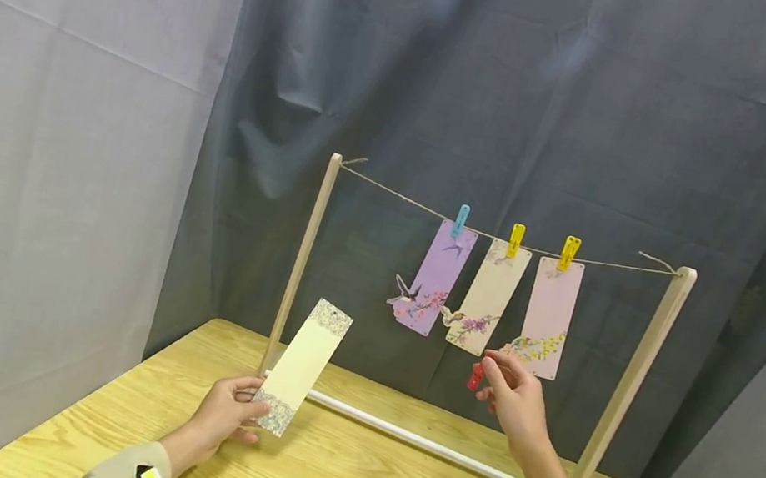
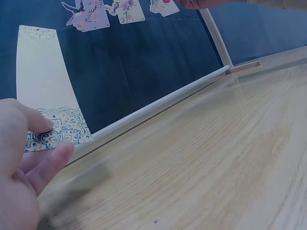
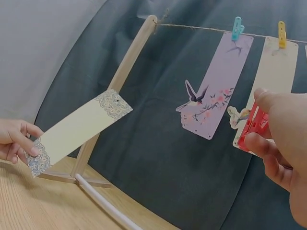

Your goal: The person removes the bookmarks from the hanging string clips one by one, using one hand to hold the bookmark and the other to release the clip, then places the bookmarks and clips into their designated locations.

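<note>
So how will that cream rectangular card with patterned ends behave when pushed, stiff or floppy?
The cream rectangular card with patterned ends is probably fairly stiff: gripped at one end by the left hand, it stands out nearly flat. It looks thin, so it's likely light and might bend under a firm push.

The card point(image 1: 303, 365) is long, narrow and pale yellow, with a lace-like pattern of grey-blue colour at both ends and one small hole near its top edge. It is flat and not folded. The left hand point(image 1: 218, 416) holds it by the lower end, so it stands in the air, tilted, with its top leaning to the right in the head view. The clip point(image 1: 476, 376) is small and red; the right hand point(image 1: 516, 405) pinches it in the air, well apart from the card.
</note>
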{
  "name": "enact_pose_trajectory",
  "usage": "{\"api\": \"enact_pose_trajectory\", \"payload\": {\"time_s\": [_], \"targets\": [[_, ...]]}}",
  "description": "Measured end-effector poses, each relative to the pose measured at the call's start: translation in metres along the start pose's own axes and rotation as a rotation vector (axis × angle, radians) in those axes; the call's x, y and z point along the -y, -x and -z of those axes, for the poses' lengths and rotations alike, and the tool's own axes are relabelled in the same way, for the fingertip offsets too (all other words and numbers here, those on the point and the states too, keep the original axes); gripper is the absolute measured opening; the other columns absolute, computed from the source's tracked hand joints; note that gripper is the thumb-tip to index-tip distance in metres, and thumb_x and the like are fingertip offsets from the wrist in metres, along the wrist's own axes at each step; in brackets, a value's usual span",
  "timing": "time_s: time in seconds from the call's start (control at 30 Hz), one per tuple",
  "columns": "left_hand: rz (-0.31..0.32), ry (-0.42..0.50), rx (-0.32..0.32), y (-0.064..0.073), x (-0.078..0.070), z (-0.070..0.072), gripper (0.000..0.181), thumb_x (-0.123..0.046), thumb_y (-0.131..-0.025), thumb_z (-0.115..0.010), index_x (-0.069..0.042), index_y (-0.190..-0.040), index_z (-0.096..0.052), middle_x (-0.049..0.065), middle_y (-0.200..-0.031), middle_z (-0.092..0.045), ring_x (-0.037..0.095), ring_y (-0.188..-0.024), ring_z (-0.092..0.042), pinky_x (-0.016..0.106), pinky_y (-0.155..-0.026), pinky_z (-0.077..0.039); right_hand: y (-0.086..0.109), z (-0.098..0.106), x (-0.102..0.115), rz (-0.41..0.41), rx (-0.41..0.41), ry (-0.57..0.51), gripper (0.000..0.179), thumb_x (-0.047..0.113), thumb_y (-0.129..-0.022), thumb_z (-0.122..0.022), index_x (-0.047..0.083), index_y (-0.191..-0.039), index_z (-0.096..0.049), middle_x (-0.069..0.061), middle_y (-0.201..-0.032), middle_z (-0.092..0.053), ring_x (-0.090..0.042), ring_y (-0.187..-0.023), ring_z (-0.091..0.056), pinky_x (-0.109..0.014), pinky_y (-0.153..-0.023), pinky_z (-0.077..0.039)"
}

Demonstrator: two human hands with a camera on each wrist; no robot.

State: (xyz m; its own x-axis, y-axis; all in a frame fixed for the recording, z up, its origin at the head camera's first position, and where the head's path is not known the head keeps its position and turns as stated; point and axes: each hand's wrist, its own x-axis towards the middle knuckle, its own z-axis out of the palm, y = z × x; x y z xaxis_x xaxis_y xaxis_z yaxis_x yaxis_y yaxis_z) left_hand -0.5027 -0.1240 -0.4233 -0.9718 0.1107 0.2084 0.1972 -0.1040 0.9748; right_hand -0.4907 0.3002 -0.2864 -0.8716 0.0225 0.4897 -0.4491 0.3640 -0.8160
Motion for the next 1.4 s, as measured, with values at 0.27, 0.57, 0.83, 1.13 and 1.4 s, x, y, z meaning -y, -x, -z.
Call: {"api": "enact_pose_trajectory", "payload": {"time_s": [0.27,0.57,0.83,1.13,1.4], "targets": [[0.000,0.001,0.012,0.007,-0.004,0.002,0.053,-0.006,-0.081,-0.070,0.004,-0.128,-0.048,0.019,-0.099,-0.061,0.035,-0.081,-0.064,0.039,-0.057,-0.056,0.013,0.006,-0.013,-0.052,0.031,-0.001,0.047,0.044,-0.092,-0.052,0.016,-0.129,-0.051,-0.013,-0.112,-0.061,-0.031,-0.075,-0.062,-0.035,-0.061,-0.053],[0.059,-0.035,0.043,0.022,0.005,0.006,0.058,-0.010,-0.081,-0.072,0.006,-0.130,-0.044,0.017,-0.098,-0.060,0.030,-0.073,-0.063,0.040,-0.060,-0.056,0.034,0.025,-0.041,-0.134,0.017,0.032,0.050,0.047,-0.092,-0.050,0.011,-0.127,-0.052,-0.014,-0.101,-0.062,-0.031,-0.072,-0.059,-0.034,-0.057,-0.051],[0.072,-0.069,0.043,0.029,0.005,0.006,0.063,-0.012,-0.080,-0.073,0.007,-0.132,-0.041,0.019,-0.102,-0.056,0.025,-0.070,-0.060,0.040,-0.059,-0.056,0.056,0.039,-0.072,-0.176,0.001,0.054,0.048,0.045,-0.093,-0.050,0.009,-0.124,-0.054,-0.018,-0.096,-0.060,-0.025,-0.068,-0.057,-0.037,-0.055,-0.051],[0.078,-0.149,0.098,0.040,0.002,0.003,0.062,-0.009,-0.081,-0.071,0.009,-0.131,-0.039,0.019,-0.098,-0.058,0.024,-0.068,-0.062,0.041,-0.056,-0.056,0.080,0.052,-0.111,-0.260,-0.169,0.140,0.050,0.044,-0.095,-0.048,0.001,-0.120,-0.055,-0.011,-0.094,-0.063,-0.018,-0.067,-0.058,-0.027,-0.049,-0.047],[0.086,-0.207,0.092,0.044,-0.003,0.005,0.061,-0.006,-0.080,-0.071,0.009,-0.130,-0.039,0.018,-0.099,-0.057,0.026,-0.072,-0.062,0.041,-0.056,-0.055,0.087,0.052,-0.146,-0.290,-0.165,0.310,0.066,0.058,-0.089,-0.046,0.002,-0.123,-0.056,-0.014,-0.099,-0.064,-0.019,-0.076,-0.060,-0.029,-0.060,-0.051]]}}
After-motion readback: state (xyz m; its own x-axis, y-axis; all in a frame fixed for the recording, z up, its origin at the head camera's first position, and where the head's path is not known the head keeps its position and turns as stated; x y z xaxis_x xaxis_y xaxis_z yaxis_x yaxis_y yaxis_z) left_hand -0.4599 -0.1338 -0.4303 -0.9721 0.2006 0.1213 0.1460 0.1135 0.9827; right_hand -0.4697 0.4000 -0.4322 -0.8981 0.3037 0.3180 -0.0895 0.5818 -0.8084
